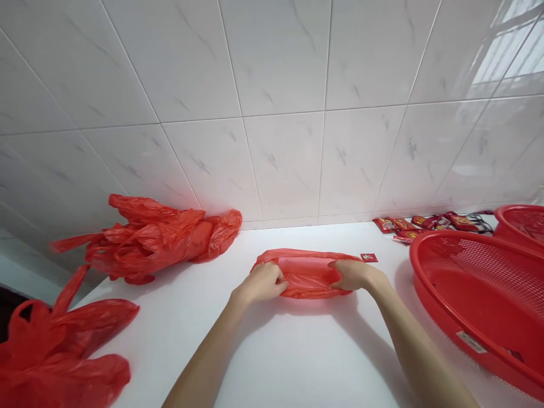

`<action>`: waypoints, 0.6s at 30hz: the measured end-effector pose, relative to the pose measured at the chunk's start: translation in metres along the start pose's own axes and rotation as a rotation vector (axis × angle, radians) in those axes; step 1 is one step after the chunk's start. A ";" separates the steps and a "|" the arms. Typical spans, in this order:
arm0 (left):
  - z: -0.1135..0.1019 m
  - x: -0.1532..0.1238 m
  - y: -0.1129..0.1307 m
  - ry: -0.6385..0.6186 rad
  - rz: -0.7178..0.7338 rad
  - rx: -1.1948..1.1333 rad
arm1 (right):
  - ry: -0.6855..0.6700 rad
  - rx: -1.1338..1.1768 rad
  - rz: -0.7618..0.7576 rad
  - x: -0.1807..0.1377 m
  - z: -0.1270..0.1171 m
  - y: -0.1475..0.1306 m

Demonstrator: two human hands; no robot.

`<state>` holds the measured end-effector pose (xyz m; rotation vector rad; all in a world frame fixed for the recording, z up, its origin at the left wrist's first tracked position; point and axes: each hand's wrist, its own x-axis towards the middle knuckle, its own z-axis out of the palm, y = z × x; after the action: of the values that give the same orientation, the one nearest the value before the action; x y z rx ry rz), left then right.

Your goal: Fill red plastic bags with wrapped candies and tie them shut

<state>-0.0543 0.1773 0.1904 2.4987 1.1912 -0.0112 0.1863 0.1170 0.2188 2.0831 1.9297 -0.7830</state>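
Note:
A thin red plastic bag [308,289] lies on the white table in front of me, with something flat and pale pink showing along its inside. Curled at the bag's left end, my left hand [267,280] pinches the plastic between thumb and fingers. At the right end my right hand [351,275] grips the bag, its fingers partly hidden by the plastic. Just beyond that hand a small red packet [369,258] rests on the table.
Red plastic bags [165,238] are heaped by the tiled wall, and more filled red bags [72,340] sit at the left edge. On the right stand a large red plastic basket [437,300] and a second basket [505,218]. Several red snack packets [406,225] lie behind them.

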 end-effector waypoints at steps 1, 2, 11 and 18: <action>-0.004 -0.002 -0.002 -0.012 -0.006 -0.023 | 0.007 0.005 -0.022 -0.004 -0.002 0.001; -0.008 -0.005 -0.003 -0.029 -0.011 -0.051 | 0.015 0.009 -0.043 -0.008 -0.003 0.002; -0.011 -0.014 0.007 -0.185 -0.007 -0.040 | -0.003 -0.017 -0.101 -0.003 0.004 -0.003; -0.013 -0.013 0.017 0.209 0.341 -0.122 | 0.248 0.137 -0.452 -0.020 0.001 -0.012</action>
<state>-0.0517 0.1621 0.2097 2.6058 0.7944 0.4073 0.1738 0.1008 0.2304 1.9118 2.6061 -0.7841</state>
